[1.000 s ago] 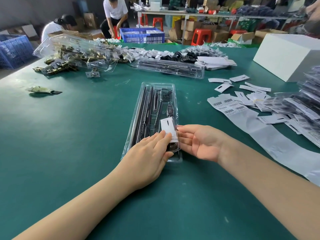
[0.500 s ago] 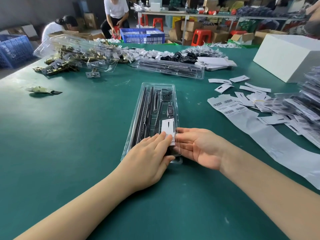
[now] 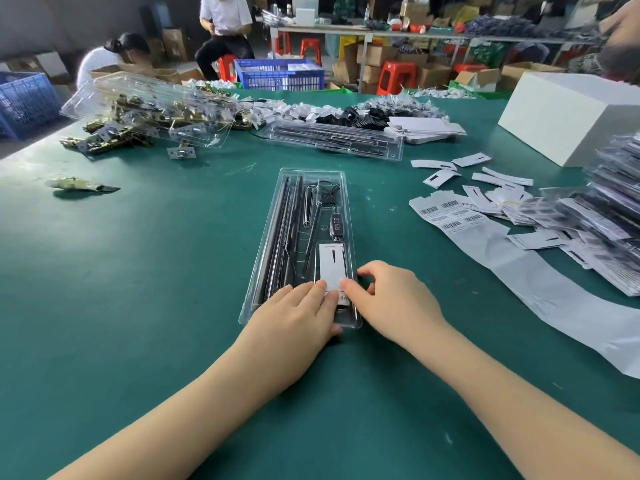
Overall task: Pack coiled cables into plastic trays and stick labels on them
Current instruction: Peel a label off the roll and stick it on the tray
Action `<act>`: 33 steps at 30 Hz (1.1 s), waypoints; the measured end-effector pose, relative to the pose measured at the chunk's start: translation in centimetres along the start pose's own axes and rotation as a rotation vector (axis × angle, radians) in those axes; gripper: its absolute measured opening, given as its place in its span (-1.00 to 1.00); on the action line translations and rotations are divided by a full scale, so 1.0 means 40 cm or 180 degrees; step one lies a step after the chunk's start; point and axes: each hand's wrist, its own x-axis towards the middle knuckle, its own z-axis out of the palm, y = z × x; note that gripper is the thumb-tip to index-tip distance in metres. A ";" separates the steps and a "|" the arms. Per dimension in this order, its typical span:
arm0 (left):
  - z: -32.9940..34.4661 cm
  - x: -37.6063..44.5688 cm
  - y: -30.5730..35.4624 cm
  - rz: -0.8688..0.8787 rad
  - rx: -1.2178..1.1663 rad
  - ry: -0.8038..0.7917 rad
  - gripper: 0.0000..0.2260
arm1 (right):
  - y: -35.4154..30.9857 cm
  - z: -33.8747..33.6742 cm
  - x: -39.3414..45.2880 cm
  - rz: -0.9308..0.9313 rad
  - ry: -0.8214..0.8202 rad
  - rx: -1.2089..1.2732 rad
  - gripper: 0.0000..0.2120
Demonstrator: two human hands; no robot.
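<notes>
A long clear plastic tray (image 3: 311, 172) lies lengthwise in the middle of the green table. It holds black rods (image 3: 280, 237), thin cables and a small black controller (image 3: 336, 224). A white label (image 3: 331, 266) lies on its near right part. My left hand (image 3: 298, 317) rests flat on the tray's near end, straight fingertips touching the label's near edge. My right hand (image 3: 391, 299) is palm down at the tray's right rim, thumb tip on the label and fingers curled over the rim.
Barcode sticker sheets (image 3: 446, 216) on a long white backing strip and loose white labels (image 3: 440, 176) lie to the right, beside stacked packs (image 3: 609, 216). Another filled tray (image 3: 332, 140), brass hardware (image 3: 110, 140) and a white box (image 3: 568, 116) sit farther back. People work behind.
My right hand has turned from palm up beside the tray to palm down over its right rim, thumb now on the label. My left hand stays on the tray's near end.
</notes>
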 end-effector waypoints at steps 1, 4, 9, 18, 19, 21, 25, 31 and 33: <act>0.003 -0.003 0.004 0.0005 0.0073 0.0078 -0.64 | -0.008 0.003 0.004 0.0029 -0.0032 0.0161 -0.69; 0.014 -0.008 0.017 -0.0013 0.0040 0.0267 -0.60 | -0.022 0.008 0.020 0.0477 -0.0197 0.1585 -0.73; 0.001 0.011 0.068 -0.0191 -0.0197 0.0394 -0.62 | -0.004 0.005 0.019 0.0748 -0.0532 0.2791 -0.66; -0.053 0.058 -0.018 -0.3355 -0.3947 -0.0084 -0.16 | 0.064 -0.043 0.004 0.0131 0.0277 0.3285 -0.80; -0.067 0.083 -0.032 -0.3672 -0.4805 -0.0123 -0.27 | 0.069 -0.052 0.003 0.0013 0.0276 0.3326 -0.80; -0.087 0.126 -0.034 -0.3885 -0.5997 -0.0520 -0.63 | 0.072 -0.069 0.002 -0.0274 0.0371 0.3267 -0.82; -0.062 0.166 0.005 -0.3985 -0.6187 -0.0136 -0.74 | 0.069 -0.091 0.010 -0.0045 0.0434 0.3415 -0.85; -0.008 0.146 0.035 -0.4164 -0.6206 0.0694 -0.78 | 0.085 -0.077 -0.023 0.0715 -0.0202 0.4177 -0.74; -0.005 0.144 0.029 -0.4160 -0.6228 0.0914 -0.77 | 0.088 -0.065 -0.033 0.0788 -0.0504 0.4417 -0.75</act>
